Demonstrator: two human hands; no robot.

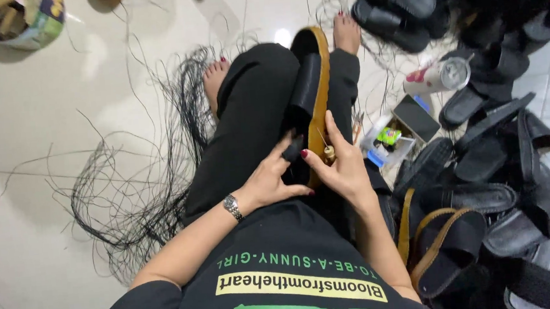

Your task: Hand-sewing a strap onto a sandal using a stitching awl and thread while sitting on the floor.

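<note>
A black slide sandal with a tan sole (pixel 312 84) lies along my lap, toe pointing away. My left hand (pixel 275 174), a watch on its wrist, grips the sandal's near end, with a black cover on one finger. My right hand (pixel 341 163) presses on the tan edge of the sole and holds a small wooden-handled awl or needle (pixel 327 149) against it. Both hands touch the sandal close together.
Loose black thread (pixel 141 183) is tangled on the pale tiled floor at my left. A heap of black sandals (pixel 509 177) fills the right side, with a tumbler (pixel 440 75), a phone (pixel 416 117) and a small box of bits (pixel 387 141). A basket (pixel 17 21) sits top left.
</note>
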